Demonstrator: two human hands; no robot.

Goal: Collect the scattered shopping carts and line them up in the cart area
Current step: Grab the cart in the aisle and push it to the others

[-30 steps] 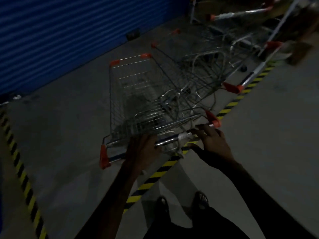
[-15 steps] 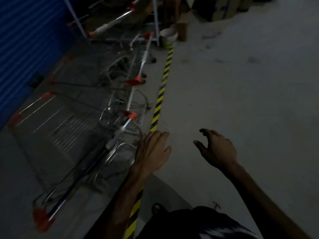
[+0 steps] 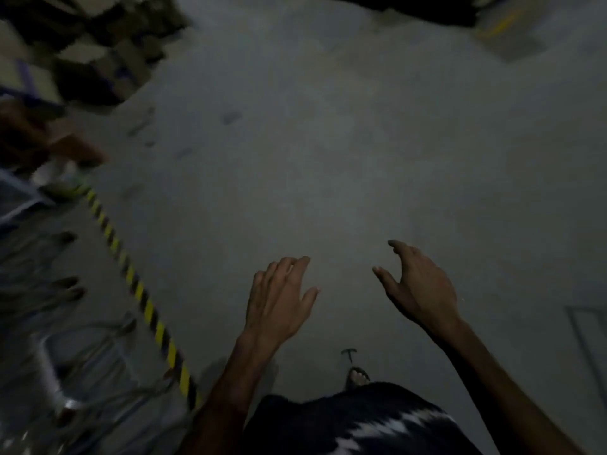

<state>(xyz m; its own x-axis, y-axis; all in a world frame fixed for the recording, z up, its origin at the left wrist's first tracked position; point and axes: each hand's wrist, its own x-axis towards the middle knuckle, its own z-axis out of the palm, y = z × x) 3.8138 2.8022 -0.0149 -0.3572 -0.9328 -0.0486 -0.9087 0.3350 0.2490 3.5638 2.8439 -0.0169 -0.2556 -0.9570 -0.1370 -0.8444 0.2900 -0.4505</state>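
The row of wire shopping carts (image 3: 59,323) is a dim blur at the left edge, inside the yellow-and-black floor stripe (image 3: 144,307) that bounds the cart area. My left hand (image 3: 279,300) hovers over bare concrete right of the stripe, fingers spread and holding nothing. To its right my right hand (image 3: 417,284) is also empty, with fingers loosely curled and apart. Both hands are well clear of the carts.
A pile of cardboard boxes (image 3: 98,50) fills the top left corner. Dark shapes lie along the top edge, with a pale box (image 3: 505,31) at the top right. Grey concrete floor (image 3: 328,142) stretches ahead. My sandalled foot (image 3: 358,377) shows below my hands.
Both hands let go of the cart handle they were holding a second ago. The view has swung right, so the carts slid to the left edge and open floor is ahead.
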